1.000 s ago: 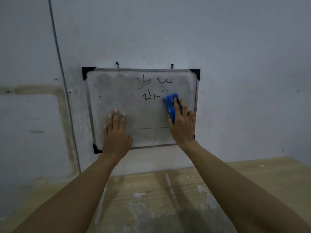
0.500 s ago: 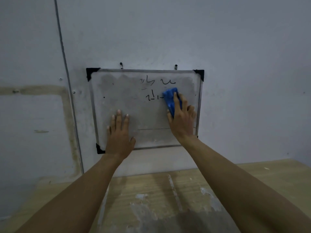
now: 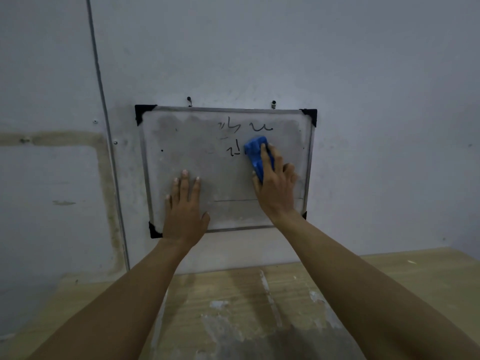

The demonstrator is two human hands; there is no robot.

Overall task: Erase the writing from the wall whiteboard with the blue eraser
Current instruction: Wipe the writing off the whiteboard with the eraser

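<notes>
A small whiteboard (image 3: 181, 141) with a metal frame and black corner caps hangs on the grey wall. Black writing (image 3: 257, 127) remains along its upper middle, with a few strokes (image 3: 233, 151) just below. My right hand (image 3: 275, 185) presses the blue eraser (image 3: 254, 154) against the board, right beside those lower strokes. My left hand (image 3: 183, 206) lies flat on the board's lower left, fingers spread, holding nothing. A thin line (image 3: 233, 200) runs across the lower part of the board.
A worn wooden tabletop (image 3: 233, 307) with pale paint stains sits below the board against the wall. Two hooks (image 3: 189, 101) hold the board's top edge. A vertical seam (image 3: 104, 126) and a brownish stain (image 3: 104, 178) mark the wall at left.
My right hand has slid the eraser up and to the left over the lower line of writing, and its right-hand strokes are gone. My left hand stays pressed in place.
</notes>
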